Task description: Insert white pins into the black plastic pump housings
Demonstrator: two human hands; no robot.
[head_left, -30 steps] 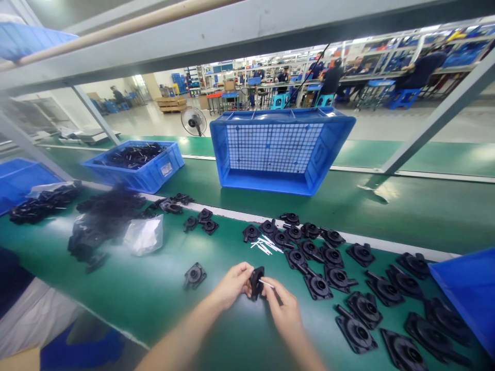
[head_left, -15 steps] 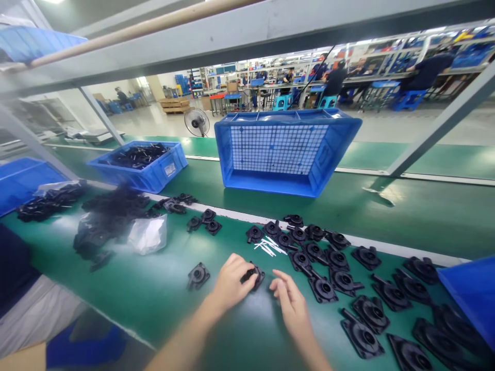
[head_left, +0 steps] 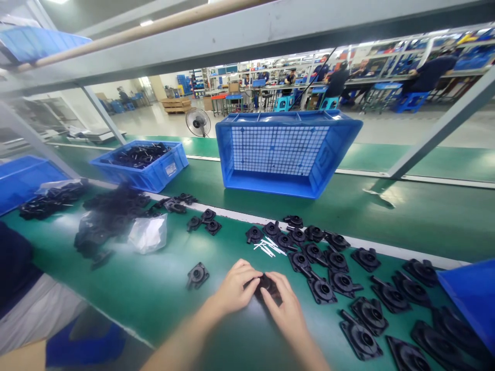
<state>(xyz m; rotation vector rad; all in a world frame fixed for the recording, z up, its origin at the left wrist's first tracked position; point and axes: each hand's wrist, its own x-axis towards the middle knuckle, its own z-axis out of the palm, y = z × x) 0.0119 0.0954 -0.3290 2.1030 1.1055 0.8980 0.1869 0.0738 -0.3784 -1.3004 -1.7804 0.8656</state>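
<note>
Both hands close around one black plastic pump housing (head_left: 266, 283) low over the green worktop, and they cover much of it. My left hand (head_left: 236, 284) grips its left side between thumb and fingers. On the right side, my right hand (head_left: 284, 298) has its thumb and fingers on the part. A single similar housing (head_left: 198, 275) lies to the left of my left hand. Just beyond the hands is a small heap of thin white strips (head_left: 269, 247). Many more black housings (head_left: 322, 287) lie in loose rows to the right, most with a side spout.
A blue crate (head_left: 270, 189) stands tipped on its side behind the parts. Another blue crate (head_left: 170, 170), full of black pieces, sits back left. A clear plastic bag (head_left: 148, 234) lies beside piled black parts. A blue bin (head_left: 469, 293) borders the right edge. People work in the background.
My right hand has moved left and taken hold of the black housing that my left hand was holding alone. The housing has shifted slightly to the right.
</note>
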